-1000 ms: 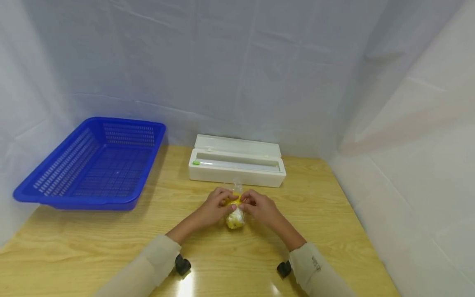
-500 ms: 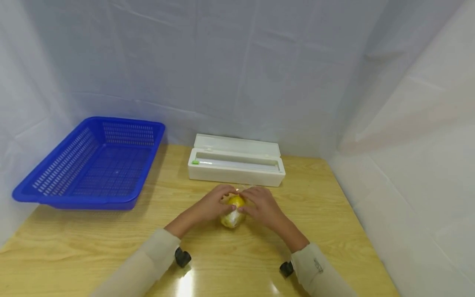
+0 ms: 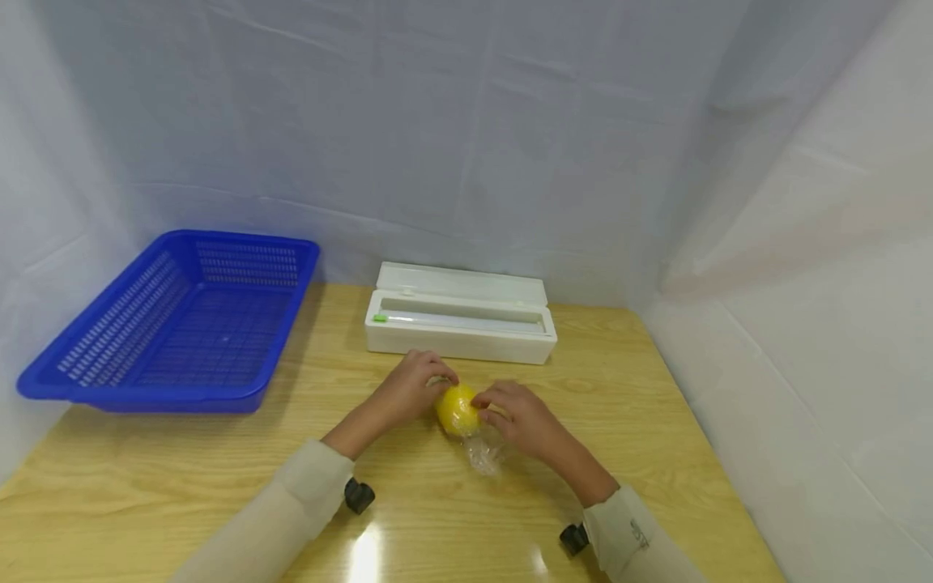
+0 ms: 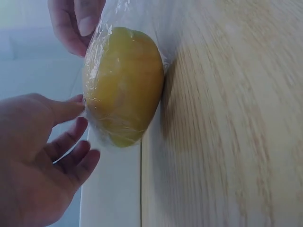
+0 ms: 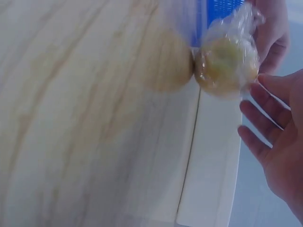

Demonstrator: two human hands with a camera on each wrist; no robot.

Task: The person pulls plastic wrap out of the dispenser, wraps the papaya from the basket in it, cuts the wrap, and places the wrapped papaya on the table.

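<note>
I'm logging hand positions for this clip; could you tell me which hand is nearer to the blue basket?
Left. The left hand touches the wrapped yellow fruit on the side facing the blue basket; the right hand is on the fruit's far side, away from the basket.
</note>
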